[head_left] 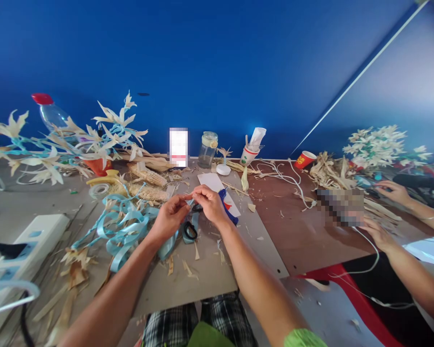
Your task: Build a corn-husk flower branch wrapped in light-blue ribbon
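Observation:
In the middle of the table, my left hand (170, 215) and my right hand (210, 204) meet at the fingertips. Both are closed in a pinch on a light blue ribbon, of which only a small bit shows between them. Loose curls of the same ribbon (122, 225) lie to the left of my left hand. Just below my fingers is a black loop (190, 232), like a scissors handle, partly covered by ribbon. A dark blue object (228, 207) lies on a white sheet (211, 181) beyond my right hand.
Corn cobs (151, 193) and a tape roll (99, 191) lie left. Husk flowers (119, 118) stand behind them, with a power strip (39, 241) nearer. A glass jar (207, 149) and paper cup (305, 159) stand at the back. Another person's hands (394, 193) hold a blurred device at right.

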`<state>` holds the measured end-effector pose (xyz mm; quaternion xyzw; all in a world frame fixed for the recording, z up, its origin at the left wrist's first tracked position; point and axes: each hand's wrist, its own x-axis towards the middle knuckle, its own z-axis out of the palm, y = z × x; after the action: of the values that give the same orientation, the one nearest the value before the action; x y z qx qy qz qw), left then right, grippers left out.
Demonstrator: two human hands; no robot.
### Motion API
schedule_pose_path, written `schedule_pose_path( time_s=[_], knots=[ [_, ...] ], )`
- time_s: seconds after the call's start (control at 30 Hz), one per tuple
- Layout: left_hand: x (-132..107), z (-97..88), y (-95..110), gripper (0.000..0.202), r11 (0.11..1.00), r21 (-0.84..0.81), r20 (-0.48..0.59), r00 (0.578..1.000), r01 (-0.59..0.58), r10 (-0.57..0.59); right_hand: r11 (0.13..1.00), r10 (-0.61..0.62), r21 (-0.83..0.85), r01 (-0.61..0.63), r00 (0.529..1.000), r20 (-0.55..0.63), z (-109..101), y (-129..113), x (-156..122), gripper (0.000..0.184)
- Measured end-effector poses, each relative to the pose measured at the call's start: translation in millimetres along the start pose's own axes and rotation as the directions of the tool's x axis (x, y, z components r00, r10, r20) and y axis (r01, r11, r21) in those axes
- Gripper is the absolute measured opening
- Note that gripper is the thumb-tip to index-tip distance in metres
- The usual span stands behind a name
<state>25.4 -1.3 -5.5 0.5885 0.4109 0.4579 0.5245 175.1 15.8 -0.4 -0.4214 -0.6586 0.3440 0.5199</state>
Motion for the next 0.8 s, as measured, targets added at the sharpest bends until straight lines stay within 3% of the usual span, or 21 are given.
schedule_pose_path(
  time_s=[0.23, 0.47, 0.63, 0.8],
  knots=[
    [0.4, -0.2, -2.4, 0.033, 0.999, -0.049, -0.015, 1.000, 0.018, -0.019, 0.973, -0.125, -0.208, 0.101, 0.987, -0.102, 0.3, -6.9, -3.0, 0.017],
    [0.9, -1.3, 0.9, 0.032, 0.996, -0.074, 0.012, 0.999, 0.051, -0.050, 0.994, -0.095, -0.050, 0.101, 0.990, 0.107, -13.4, -6.3, 1.6, 0.020],
    [0.8, -1.7, 0.8, 0.033, 0.996, -0.069, -0.003, 0.999, 0.054, -0.054, 0.981, -0.145, -0.121, 0.149, 0.988, 0.042, -10.6, -5.8, 1.0, 0.020],
    [0.0, -2.3, -0.3, 0.028, 0.996, -0.088, 0.022, 1.000, 0.010, -0.008, 0.997, -0.049, 0.068, 0.047, 0.998, 0.027, -9.0, -3.7, 0.3, 0.019]
  ],
)
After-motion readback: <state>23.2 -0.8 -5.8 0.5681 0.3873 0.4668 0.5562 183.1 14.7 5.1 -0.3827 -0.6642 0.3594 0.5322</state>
